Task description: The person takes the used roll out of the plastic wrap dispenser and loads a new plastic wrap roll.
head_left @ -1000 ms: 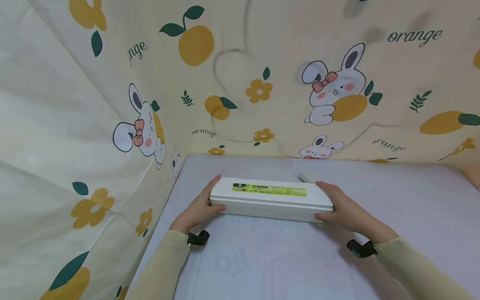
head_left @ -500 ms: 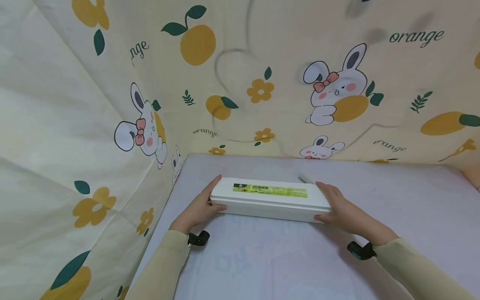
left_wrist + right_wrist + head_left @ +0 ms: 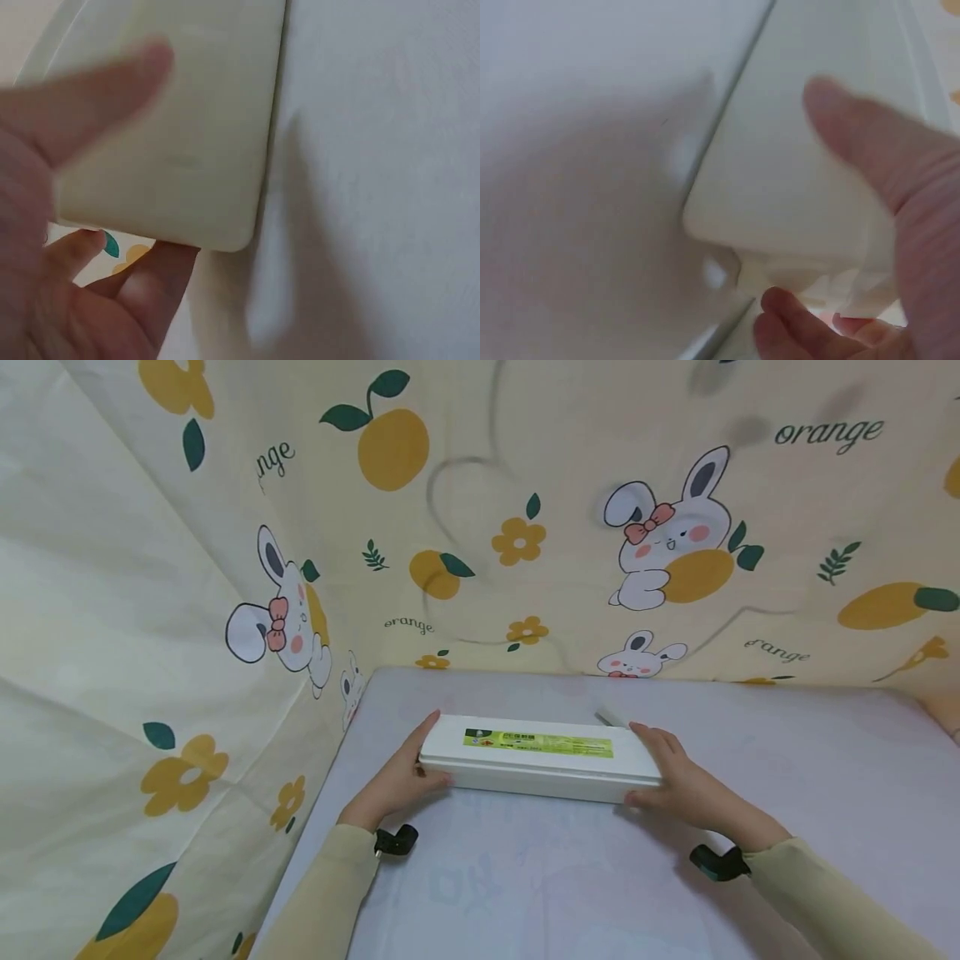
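A long white cling film box (image 3: pixel 540 781) with a green label (image 3: pixel 537 743) on its lid lies crosswise on the table. My left hand (image 3: pixel 397 781) grips its left end, thumb at the front side and fingers around the end. At the opposite end my right hand (image 3: pixel 690 785) holds the box the same way. In the left wrist view the thumb (image 3: pixel 112 94) lies over the front face, with the fingers (image 3: pixel 154 292) at the end. The right wrist view has the thumb (image 3: pixel 855 127) across the front and curled fingertips (image 3: pixel 784 307) by the end piece.
A thin pale strip (image 3: pixel 609 717) sticks out behind the box near the right hand. The table (image 3: pixel 510 877) has a whitish cover. Printed cloth with rabbits and oranges hangs as a back wall (image 3: pixel 487 585) and a left wall (image 3: pixel 120 652).
Both hands keep hold of the box's ends. The right thumb sits very slightly farther left along the front; the box lies nearly where it was.
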`<state>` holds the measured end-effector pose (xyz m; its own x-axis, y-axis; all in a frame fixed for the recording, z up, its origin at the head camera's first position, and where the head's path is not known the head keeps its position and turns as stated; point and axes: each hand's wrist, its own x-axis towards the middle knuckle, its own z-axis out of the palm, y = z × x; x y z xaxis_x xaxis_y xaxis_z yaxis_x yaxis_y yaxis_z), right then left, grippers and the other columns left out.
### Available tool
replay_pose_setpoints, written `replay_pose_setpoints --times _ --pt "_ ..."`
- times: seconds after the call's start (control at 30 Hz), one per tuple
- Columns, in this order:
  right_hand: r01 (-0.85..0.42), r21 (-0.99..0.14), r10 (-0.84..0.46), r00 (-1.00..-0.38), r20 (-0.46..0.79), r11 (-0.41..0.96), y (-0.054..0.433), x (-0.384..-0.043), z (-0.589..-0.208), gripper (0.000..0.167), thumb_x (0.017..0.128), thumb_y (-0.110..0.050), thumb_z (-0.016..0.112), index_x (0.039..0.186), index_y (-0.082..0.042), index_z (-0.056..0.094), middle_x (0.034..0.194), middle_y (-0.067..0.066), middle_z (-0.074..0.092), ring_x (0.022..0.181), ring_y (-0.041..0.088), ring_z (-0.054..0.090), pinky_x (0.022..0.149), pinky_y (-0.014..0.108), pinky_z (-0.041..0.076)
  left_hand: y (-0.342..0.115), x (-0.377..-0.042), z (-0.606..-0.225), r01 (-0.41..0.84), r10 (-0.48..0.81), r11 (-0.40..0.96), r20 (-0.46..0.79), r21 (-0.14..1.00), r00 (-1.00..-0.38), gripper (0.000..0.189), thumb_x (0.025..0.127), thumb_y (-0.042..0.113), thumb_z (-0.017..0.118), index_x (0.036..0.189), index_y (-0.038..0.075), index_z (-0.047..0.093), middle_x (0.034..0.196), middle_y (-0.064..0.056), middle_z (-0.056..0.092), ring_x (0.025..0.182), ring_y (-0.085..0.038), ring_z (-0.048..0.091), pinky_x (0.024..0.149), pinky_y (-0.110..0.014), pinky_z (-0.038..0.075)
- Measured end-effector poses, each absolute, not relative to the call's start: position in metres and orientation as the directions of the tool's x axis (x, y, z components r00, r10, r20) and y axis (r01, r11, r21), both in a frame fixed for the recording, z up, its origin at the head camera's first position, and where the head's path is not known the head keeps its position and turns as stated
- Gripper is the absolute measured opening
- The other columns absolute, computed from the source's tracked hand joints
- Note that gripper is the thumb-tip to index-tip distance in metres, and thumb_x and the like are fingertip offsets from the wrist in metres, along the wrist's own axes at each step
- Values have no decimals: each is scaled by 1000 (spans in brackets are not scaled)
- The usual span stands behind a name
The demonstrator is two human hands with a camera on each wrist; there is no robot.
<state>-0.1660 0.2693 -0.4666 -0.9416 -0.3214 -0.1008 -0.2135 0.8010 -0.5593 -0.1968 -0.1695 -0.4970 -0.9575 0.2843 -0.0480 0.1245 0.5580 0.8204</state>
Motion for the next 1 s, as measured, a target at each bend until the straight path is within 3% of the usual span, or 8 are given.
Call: replay_pose_setpoints --times 0.1,0.2,0.3,0.43,0.73,1.0 --pt "-211 -629 -323 -944 -67 748 268 -166 -468 117 75 -54 78 156 -23 0 152 20 12 128 40 29 95 66 31 -169 -196 -494 91 267 528 -63 845 -962 110 77 49 79 152 44 -2 159 3 16 143 -25 20 109 -54 25" --pt "-167 -691 -304 -949 -80 703 267 -166 -466 116 80 -52 74 155 -18 -8 154 26 6 134 45 19 97 70 24 -169 -196 -488 48 226 499 -77 865 -971 100 83 60 66 153 42 -3 158 -3 19 142 -32 21 108 -58 24" --pt "-45 -746 -253 -953 -168 664 267 -164 -462 109 88 -54 64 153 -19 -16 156 27 0 138 50 13 99 71 21 -168 -196 -485 9 183 481 -90 877 -979 79 93 63 47 154 41 2 156 -8 25 142 -35 21 109 -60 18" --pt "100 -791 -215 -935 -282 603 264 -163 -460 102 92 -58 53 152 -19 -21 157 26 -6 140 49 4 101 72 14 -168 -197 -486 -11 157 473 -97 881 -983 63 98 61 31 154 39 10 156 -10 26 143 -33 19 111 -58 12" --pt "166 -787 -206 -914 -348 594 260 -163 -463 100 93 -64 45 149 -23 -26 158 22 -12 141 48 -5 100 74 6 -158 -194 -493 -64 111 482 -134 874 -985 61 97 63 30 153 44 11 159 -3 19 145 -29 14 111 -57 11" --pt "157 -818 -216 -922 -323 553 258 -162 -461 96 95 -61 43 150 -22 -25 158 20 -15 141 45 -8 102 73 3 -153 -193 -491 -33 138 491 -115 871 -984 67 100 58 28 156 29 6 160 -3 14 145 -25 9 114 -51 9"
